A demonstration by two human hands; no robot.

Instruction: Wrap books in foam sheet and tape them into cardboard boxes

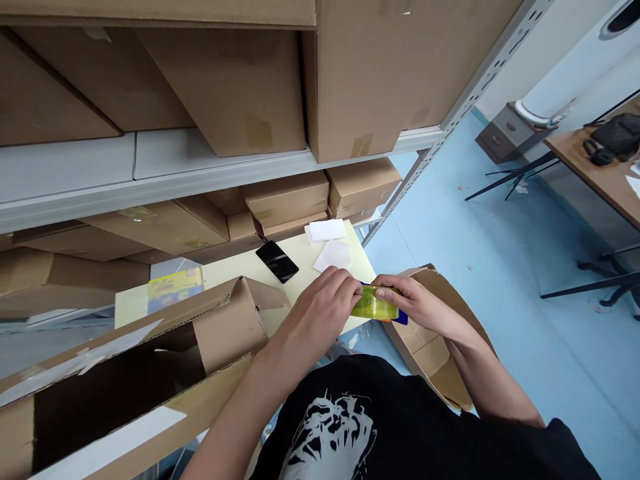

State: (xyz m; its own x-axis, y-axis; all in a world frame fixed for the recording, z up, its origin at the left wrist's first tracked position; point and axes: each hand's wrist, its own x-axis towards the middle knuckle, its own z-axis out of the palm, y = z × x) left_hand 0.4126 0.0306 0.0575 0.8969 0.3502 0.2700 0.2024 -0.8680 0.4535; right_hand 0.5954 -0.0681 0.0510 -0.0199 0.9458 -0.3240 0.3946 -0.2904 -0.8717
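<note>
Head view, two hands (pixel 315 310) (pixel 415 300), one tape roll (pixel 374 307)

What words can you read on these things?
No words here can be read.
Yellow and blue packet: its print is too small to read.
Yellow-green tape roll: no readable words show.
Black T-shirt: a white picture, no readable words.
</note>
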